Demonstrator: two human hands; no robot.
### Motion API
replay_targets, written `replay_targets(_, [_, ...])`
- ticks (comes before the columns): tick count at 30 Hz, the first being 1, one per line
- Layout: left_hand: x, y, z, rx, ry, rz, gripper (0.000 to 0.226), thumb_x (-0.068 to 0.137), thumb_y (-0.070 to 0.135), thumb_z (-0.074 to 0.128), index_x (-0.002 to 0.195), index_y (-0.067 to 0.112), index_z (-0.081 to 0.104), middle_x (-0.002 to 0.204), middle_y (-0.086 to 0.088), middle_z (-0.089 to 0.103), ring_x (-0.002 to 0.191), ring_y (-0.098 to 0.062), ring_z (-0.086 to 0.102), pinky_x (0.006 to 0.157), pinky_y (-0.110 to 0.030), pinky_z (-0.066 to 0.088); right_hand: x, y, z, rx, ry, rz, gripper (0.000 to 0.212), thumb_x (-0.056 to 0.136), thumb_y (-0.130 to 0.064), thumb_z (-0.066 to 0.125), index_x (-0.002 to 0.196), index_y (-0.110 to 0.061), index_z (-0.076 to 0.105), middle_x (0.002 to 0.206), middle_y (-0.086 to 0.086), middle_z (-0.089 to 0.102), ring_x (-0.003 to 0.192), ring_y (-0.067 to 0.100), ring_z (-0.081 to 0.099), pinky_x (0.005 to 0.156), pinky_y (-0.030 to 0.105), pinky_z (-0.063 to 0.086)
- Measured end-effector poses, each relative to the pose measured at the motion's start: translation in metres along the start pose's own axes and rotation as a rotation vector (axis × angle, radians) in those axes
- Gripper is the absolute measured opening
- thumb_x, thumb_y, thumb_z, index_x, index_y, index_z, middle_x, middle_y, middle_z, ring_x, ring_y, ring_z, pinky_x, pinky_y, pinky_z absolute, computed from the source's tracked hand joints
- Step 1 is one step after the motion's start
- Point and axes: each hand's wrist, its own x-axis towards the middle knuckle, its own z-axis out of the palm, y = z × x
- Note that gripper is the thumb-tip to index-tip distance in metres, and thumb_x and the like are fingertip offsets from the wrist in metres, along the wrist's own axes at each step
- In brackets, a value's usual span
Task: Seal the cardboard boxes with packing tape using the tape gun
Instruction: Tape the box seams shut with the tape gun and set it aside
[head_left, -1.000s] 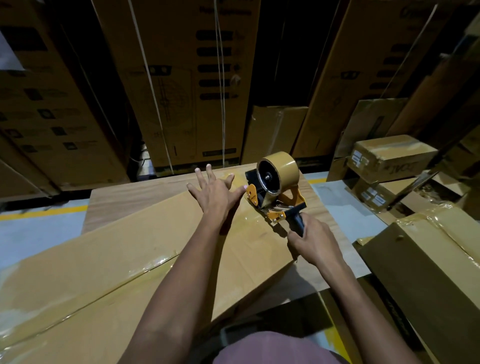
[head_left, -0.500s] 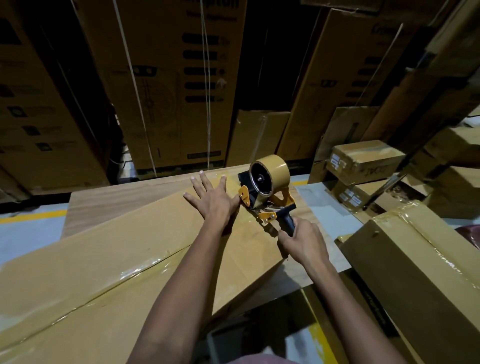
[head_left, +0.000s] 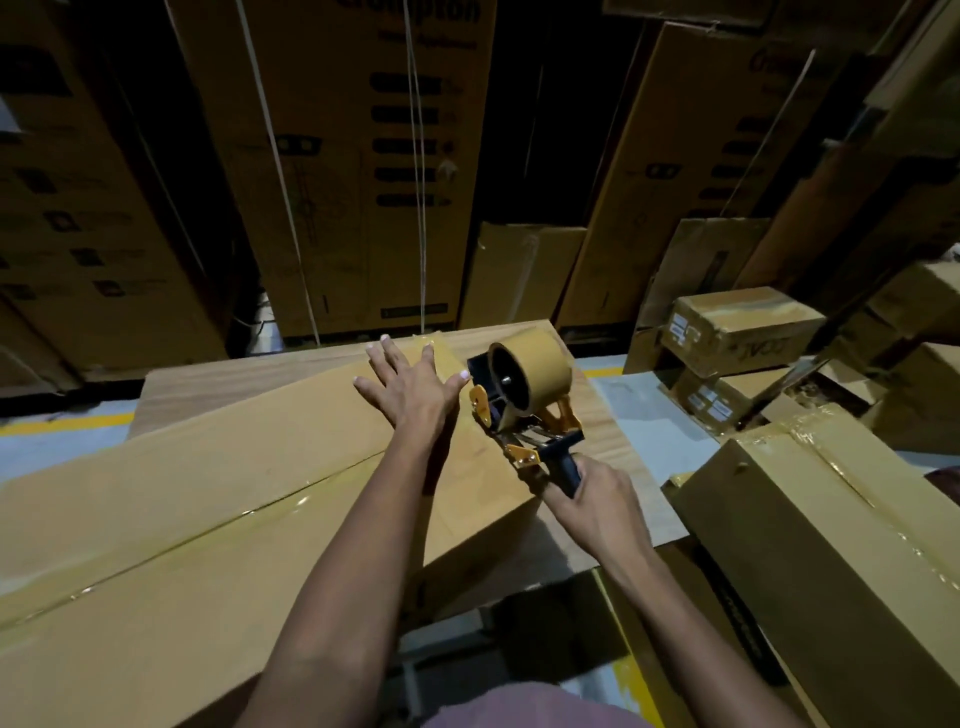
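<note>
A long flat cardboard box lies across a wooden table, with a glossy strip of brown tape running along its middle seam. My left hand lies flat with spread fingers on the far end of the box. Just right of it stands the tape gun, orange and black with a brown tape roll, its front resting on the box's far right corner. My right hand grips the gun's black handle.
A taped box sits close at the right. Smaller taped boxes are stacked beyond it. Tall printed cartons stand behind the table. A yellow line marks the pale floor at the left.
Both hands and the tape gun have moved farther along the box toward its far end. My left hand's fingers now reach the far edge.
</note>
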Motion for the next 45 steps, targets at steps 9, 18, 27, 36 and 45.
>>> replay_targets(9, [0.004,0.02,-0.017,-0.046,-0.128,-0.083,0.068,0.092,0.052,0.066,0.152,0.033,0.038,0.168,-0.019,-0.012,0.152,-0.044,-0.016,0.116,-0.069,0.007,0.016,0.012,-0.006,0.009,-0.178,-0.029,0.019,0.095,-0.033,0.066,0.1,-0.021,0.052,0.098,0.0,0.059,0.091,0.021,0.057,0.074,0.033,0.045])
replay_targets(18, [-0.037,0.017,0.011,-0.108,0.018,0.156,0.058,0.099,0.032,0.058,0.151,0.015,0.041,0.163,-0.009,0.031,0.154,-0.03,0.014,0.123,-0.058,0.002,0.012,0.024,0.006,0.118,-0.158,0.023,0.018,0.096,-0.03,0.066,0.098,-0.021,0.051,0.093,-0.002,0.056,0.087,0.021,0.054,0.073,0.029,0.038])
replay_targets(27, [-0.028,0.006,0.018,-0.097,0.002,0.183,0.058,0.098,0.044,0.06,0.15,0.022,0.049,0.164,0.0,0.031,0.156,-0.03,0.007,0.122,-0.058,0.001,0.009,0.017,0.005,0.124,-0.134,0.072,0.016,0.095,-0.031,0.066,0.094,-0.018,0.057,0.086,-0.001,0.06,0.083,0.023,0.056,0.066,0.032,0.038])
replay_targets(36, [-0.031,-0.004,0.021,-0.1,0.018,0.303,0.08,0.094,0.071,0.044,0.152,0.015,0.044,0.165,-0.006,0.028,0.155,-0.036,0.005,0.121,-0.065,0.001,-0.027,0.026,0.015,0.15,-0.059,0.252,0.026,0.091,-0.023,0.07,0.076,-0.026,0.049,0.076,-0.007,0.055,0.079,0.024,0.056,0.066,0.031,0.039])
replay_targets(45, [-0.047,0.0,0.021,-0.03,-0.206,0.29,0.108,0.089,0.079,0.043,0.163,0.015,-0.002,0.17,-0.005,-0.013,0.154,-0.032,-0.018,0.12,-0.062,-0.014,-0.026,0.023,0.033,0.333,-0.003,0.414,0.018,0.087,-0.021,0.077,0.098,-0.014,0.064,0.089,0.005,0.07,0.085,0.027,0.068,0.068,0.029,0.047])
